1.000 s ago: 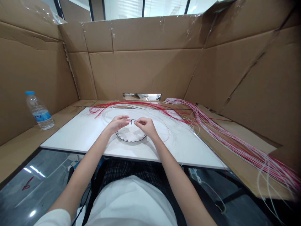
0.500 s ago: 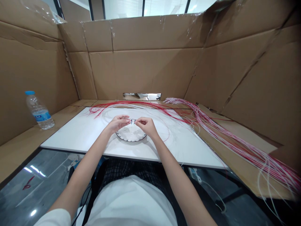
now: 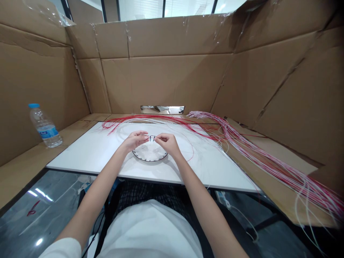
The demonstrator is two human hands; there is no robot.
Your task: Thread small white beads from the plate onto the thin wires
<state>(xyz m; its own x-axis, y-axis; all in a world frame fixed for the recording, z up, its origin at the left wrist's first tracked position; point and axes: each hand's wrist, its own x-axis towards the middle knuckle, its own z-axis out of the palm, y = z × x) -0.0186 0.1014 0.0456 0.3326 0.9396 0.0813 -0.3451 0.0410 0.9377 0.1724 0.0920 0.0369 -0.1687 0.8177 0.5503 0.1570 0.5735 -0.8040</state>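
A round white plate (image 3: 149, 155) with a dark rim and small dark marks lies on the white board (image 3: 88, 152) in front of me. Over its far left part, my left hand (image 3: 134, 140) is closed in a pinch, thumb against fingertips. My right hand (image 3: 167, 142) pinches likewise over the far right part, its fingertips a short gap from the left ones. Small dark marks show in that gap; I cannot tell whether they belong to the rim or to something held. Whatever sits between the fingertips is too small to name.
Red and white strands (image 3: 150, 117) run along the board's back edge. A thick pink, red and white bundle (image 3: 258, 154) stretches along the right side. At the left stands a water bottle (image 3: 47, 127) with a blue cap. Cardboard walls (image 3: 166, 79) enclose the back and sides.
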